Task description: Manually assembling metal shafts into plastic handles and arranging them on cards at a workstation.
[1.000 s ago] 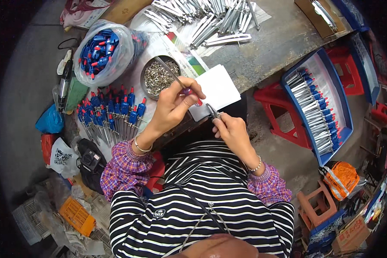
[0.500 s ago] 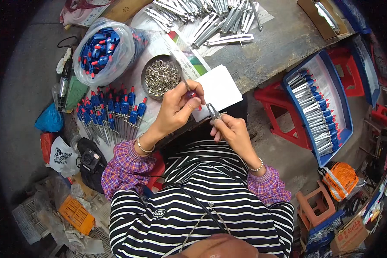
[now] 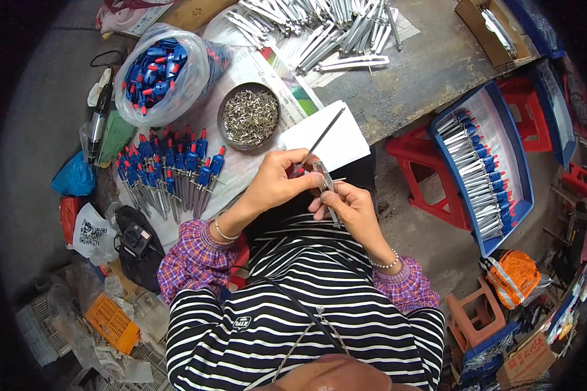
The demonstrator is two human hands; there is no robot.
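Note:
A screwdriver with a thin dark shaft [image 3: 325, 133] and a dark red handle lies in my left hand [image 3: 277, 179], its fingers closed round it. The shaft points away and to the right, over white paper. Between finger and thumb, my right hand [image 3: 352, 207] grips a narrow slotted silver metal channel [image 3: 329, 189]. A thin pin sticks out from the channel's right side. My left thumb and fingertips meet the channel's upper end. Whether a small part sits between those fingertips is hidden.
On the bench stand a round bowl of small metal pins [image 3: 249, 117], a bag of blue-and-red parts [image 3: 156, 75] and a cluster of blue-headed metal pieces [image 3: 176, 163]. Silver channels [image 3: 346, 32] are heaped at the back. A blue tray [image 3: 479, 169] rests on red stools to the right.
Both hands have come together, my left fingers now at the channel. The screwdriver shaft has swung from pointing up-left to up-right. The channel has moved down closer to my body.

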